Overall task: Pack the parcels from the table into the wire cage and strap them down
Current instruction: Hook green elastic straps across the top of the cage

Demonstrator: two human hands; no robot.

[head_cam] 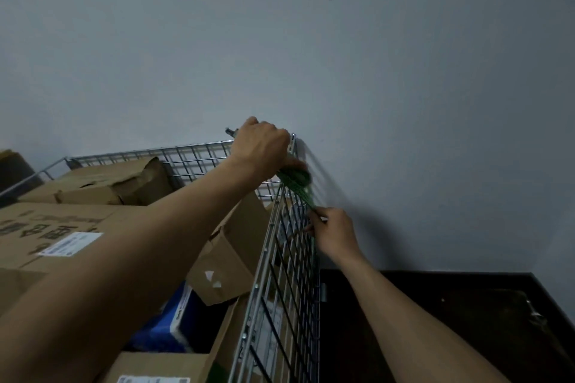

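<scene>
- Wire cage (281, 258): stiff mesh panel, seen between the two hands.
- Parcels (62, 218): stacked inside the cage, below the left forearm; the creased cardboard is judged light and crushable.
- Green strap (295, 185): limp webbing, run from under the left hand (261, 146) down to the right hand (334, 233); best taken near its end.
- Left hand: curled at the cage corner, apparently round the strap; the grip itself is hidden.
- Right hand: strap pinched at the fingertips.
</scene>
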